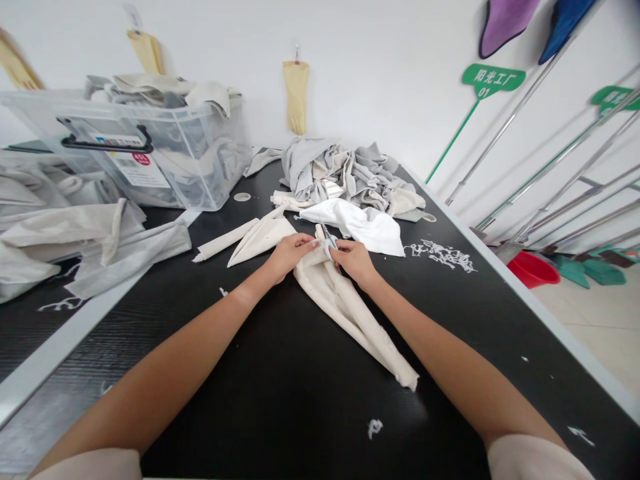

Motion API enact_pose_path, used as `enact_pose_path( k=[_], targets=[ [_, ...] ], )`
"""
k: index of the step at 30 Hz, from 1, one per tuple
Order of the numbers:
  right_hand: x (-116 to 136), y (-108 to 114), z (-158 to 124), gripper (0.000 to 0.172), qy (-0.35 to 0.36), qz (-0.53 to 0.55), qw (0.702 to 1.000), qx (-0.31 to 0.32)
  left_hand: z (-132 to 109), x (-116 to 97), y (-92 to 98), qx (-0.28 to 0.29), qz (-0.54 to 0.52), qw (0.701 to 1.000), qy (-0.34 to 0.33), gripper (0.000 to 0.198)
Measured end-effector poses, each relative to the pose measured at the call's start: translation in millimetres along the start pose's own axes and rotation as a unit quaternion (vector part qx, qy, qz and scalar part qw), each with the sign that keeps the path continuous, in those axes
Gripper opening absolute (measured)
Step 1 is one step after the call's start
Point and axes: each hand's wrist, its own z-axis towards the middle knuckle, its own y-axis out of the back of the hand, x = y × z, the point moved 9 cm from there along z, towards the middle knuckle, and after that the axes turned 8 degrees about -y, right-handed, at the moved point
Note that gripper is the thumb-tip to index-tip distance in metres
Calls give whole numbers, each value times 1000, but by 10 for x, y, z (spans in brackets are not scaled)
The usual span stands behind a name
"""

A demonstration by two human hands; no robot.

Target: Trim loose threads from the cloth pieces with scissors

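A long cream cloth piece [345, 300] stretches over the black table from between the hands towards the lower right. My left hand [291, 255] pinches its upper end. In my right hand [354, 260] is a pair of small scissors [329, 243] with light handles, its blades pointing up and away at the cloth's end. Whether the blades are parted is too small to tell. Just beyond the hands lies a white cloth [357, 223]. Cream cloth pieces [265, 233] rest beside my left hand.
A heap of grey and beige cloths [345, 170] lies at the table's back. Left of it stands a clear plastic bin [200, 160] of cloths, with more cloths [75, 213] nearby. White thread scraps [443, 255] lie right, a tape roll [242, 197] near the bin.
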Motion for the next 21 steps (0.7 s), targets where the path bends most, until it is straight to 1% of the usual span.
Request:
enact_pose_path(
  k=[4,7,10,13,15,19,21],
  targets=[
    [24,-42,156,32,20,-31,999,-21,42,129,132,-62,3,998,11,42],
    [25,-123,283,32,29,-21,999,-14,59,180,176,-85,-32,996,11,37],
    [-3,-207,352,31,35,8,999,0,55,179,155,-74,-78,994,14,37],
    [-35,-251,352,29,46,24,999,10,33,156,110,-56,-119,991,18,42],
    [-54,-248,337,30,47,31,998,12,21,137,105,-57,-135,989,13,43],
    [-66,-204,317,31,40,47,998,2,9,117,146,-75,-133,988,-10,43],
    [-50,-194,311,31,44,45,998,-1,6,138,149,-68,-135,988,-6,43]
  ],
)
